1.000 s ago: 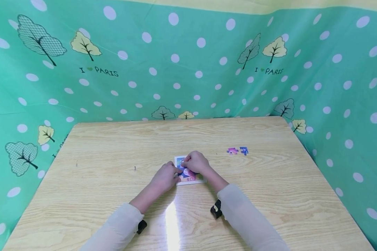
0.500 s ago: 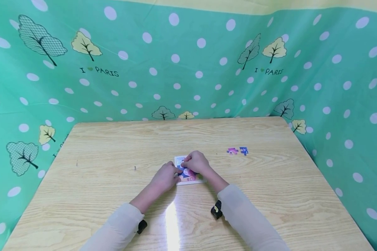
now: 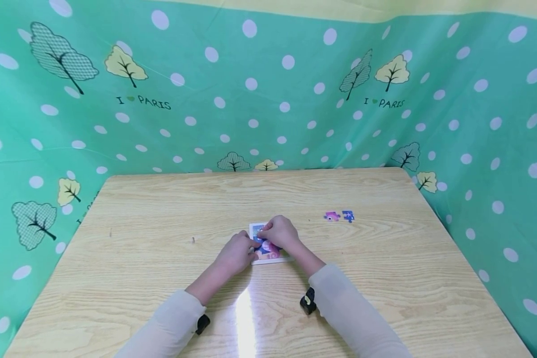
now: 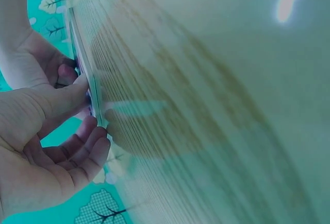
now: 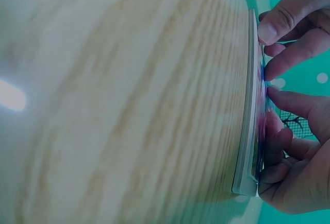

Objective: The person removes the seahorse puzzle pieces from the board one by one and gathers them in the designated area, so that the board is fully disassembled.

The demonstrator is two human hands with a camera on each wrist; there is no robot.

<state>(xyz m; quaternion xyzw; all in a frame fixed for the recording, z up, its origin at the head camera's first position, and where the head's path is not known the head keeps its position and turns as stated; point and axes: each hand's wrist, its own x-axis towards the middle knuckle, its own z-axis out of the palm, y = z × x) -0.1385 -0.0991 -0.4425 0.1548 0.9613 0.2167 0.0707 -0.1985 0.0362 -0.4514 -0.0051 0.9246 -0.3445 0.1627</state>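
Observation:
A small jigsaw puzzle (image 3: 267, 256) in a white-edged tray (image 3: 273, 261) lies at mid-table, its picture blue and pink. My left hand (image 3: 237, 252) grips the tray's left edge, thumb over the picture and the other fingers at the side, as the left wrist view shows. From the right, my right hand (image 3: 281, 232) reaches over the puzzle's upper part, with thumb and index finger pinching a puzzle piece that the fingers mostly hide. In the right wrist view the curled fingers (image 5: 276, 144) of that hand rest close against the picture.
Two loose pieces lie to the right on the wooden table (image 3: 161, 209): a pink one with an eye (image 3: 331, 216) and a blue one with a star shape (image 3: 348, 216). A tiny dark bit (image 3: 193, 239) lies left of the puzzle. A green patterned cloth (image 3: 268, 99) hangs behind.
Both hands keep their places on the puzzle, with only tiny finger shifts at its upper part. The head view has shifted slightly.

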